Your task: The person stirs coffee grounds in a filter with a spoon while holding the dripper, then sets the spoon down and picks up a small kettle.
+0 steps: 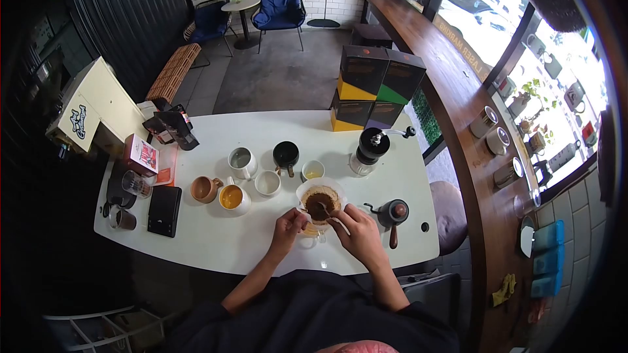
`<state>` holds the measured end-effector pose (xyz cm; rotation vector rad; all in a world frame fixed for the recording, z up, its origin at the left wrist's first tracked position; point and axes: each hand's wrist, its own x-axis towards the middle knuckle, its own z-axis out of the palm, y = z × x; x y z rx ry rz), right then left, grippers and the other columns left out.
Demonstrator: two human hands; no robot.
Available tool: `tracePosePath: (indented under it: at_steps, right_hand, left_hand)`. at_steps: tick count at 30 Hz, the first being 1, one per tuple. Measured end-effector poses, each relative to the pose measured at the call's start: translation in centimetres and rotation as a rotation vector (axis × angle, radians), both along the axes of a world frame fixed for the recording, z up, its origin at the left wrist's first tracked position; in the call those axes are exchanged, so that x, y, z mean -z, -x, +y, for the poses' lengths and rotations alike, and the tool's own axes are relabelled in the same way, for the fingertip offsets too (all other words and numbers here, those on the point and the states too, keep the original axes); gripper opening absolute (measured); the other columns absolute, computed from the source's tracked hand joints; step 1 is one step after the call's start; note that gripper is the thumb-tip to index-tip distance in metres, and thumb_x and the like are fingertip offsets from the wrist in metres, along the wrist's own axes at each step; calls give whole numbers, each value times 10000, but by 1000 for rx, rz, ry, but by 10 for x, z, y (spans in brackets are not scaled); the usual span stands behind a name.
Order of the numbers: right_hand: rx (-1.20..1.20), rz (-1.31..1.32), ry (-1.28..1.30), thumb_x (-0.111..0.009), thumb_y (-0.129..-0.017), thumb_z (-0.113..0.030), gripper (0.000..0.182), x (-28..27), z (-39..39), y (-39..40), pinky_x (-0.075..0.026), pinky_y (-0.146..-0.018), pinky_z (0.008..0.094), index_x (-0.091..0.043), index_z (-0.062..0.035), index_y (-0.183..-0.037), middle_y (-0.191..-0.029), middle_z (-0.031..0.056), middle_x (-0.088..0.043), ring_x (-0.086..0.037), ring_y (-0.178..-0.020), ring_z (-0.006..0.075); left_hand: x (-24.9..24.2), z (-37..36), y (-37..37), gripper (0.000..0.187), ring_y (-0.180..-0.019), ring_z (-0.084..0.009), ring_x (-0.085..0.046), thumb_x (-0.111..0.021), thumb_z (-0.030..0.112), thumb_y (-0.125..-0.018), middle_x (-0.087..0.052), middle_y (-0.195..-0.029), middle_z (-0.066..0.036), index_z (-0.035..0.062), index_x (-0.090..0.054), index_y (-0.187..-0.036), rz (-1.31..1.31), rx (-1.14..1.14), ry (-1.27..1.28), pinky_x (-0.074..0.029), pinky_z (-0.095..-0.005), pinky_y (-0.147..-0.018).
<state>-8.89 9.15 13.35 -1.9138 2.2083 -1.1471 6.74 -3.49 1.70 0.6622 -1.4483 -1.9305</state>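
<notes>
A paper filter (326, 187) with wet brown coffee grounds (319, 206) sits in a dripper over a glass vessel (313, 236) near the table's front edge. My right hand (358, 233) is closed on the handle of a small spoon (324, 208), whose end is in the grounds. On the filter's left side, my left hand (288, 227) pinches its fingers together at the rim; what lies between them is too small to make out. Just behind the filter stands a small cup (313, 170) of yellowish liquid.
Several cups, including a brown mug (206, 189) and a white mug (234, 197), stand left of the filter. A black scale (164, 211) lies farther left. To the right are a hand grinder (394, 214) and a taller grinder (370, 151), with stacked boxes (374, 85) behind.
</notes>
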Motion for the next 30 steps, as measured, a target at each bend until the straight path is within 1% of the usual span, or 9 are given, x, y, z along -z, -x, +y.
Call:
tracePosePath:
  at_steps: [4,9,13,15,19,22,27,28,30]
  right_hand:
    - [-8,-19,-18,-711,-858,-126,115,1,0,4,-494,-625,393,-672,-68,-950,-802,85,-590,-622,-717,282]
    - [-5,-190,-100,-729,-850,-129,118,-5,-1,2,-494,-626,383,-672,-55,-922,-868,86,-631,-637,-735,289]
    - [3,-177,-21,-723,-848,-157,140,1,-3,1,-513,-651,401,-651,-63,-921,-860,76,-605,-646,-757,300]
    - [19,-182,-57,-729,-840,-146,134,2,-1,1,-514,-651,401,-651,-70,-919,-883,74,-606,-648,-761,298]
    - [23,-200,-29,-731,-833,-134,132,2,0,0,-514,-648,401,-652,-70,-917,-881,72,-605,-646,-757,298]
    - [33,-219,-8,-745,-822,-93,138,4,2,0,-491,-625,388,-678,-61,-938,-851,88,-602,-620,-712,298]
    - [22,-297,-33,-742,-826,-79,119,3,5,-6,-475,-591,351,-678,-46,-921,-783,88,-581,-595,-642,240]
    - [21,-293,-36,-742,-826,-79,119,2,4,-6,-475,-591,351,-678,-46,-921,-783,88,-581,-595,-642,240]
    - [10,-319,-2,-744,-827,-73,115,1,4,-8,-438,-555,333,-669,-25,-899,-730,87,-551,-542,-587,208]
  left_hand:
    - [2,-1,0,239,-706,-25,-498,-588,273,-1010,-574,-764,39,71,-594,-884,5,19,3,-388,-200,-652]
    - [2,-1,-1,249,-709,-26,-497,-591,288,-1008,-571,-764,39,74,-588,-881,22,24,-10,-387,-200,-656]
    - [1,-2,-1,259,-708,-26,-495,-595,300,-1006,-573,-769,37,73,-587,-883,6,30,0,-385,-200,-653]
    - [2,-3,0,260,-707,-26,-495,-595,301,-1006,-574,-770,36,72,-587,-883,0,33,3,-385,-199,-653]
    - [-1,-2,-1,259,-705,-26,-494,-592,300,-1007,-577,-770,33,71,-589,-887,-16,19,5,-384,-198,-650]
    - [1,-2,-1,258,-710,-28,-499,-590,302,-1007,-579,-771,32,70,-592,-893,-23,20,15,-383,-198,-649]
    - [-1,-2,-2,258,-712,-28,-504,-590,306,-1006,-584,-773,32,66,-600,-914,-27,23,22,-383,-199,-648]
    - [-2,-2,-2,258,-712,-28,-505,-590,308,-1006,-587,-775,32,65,-603,-921,-32,19,33,-384,-200,-648]
    - [0,-2,-1,256,-711,-28,-503,-590,305,-1006,-587,-776,32,63,-604,-923,-23,19,27,-385,-200,-650]
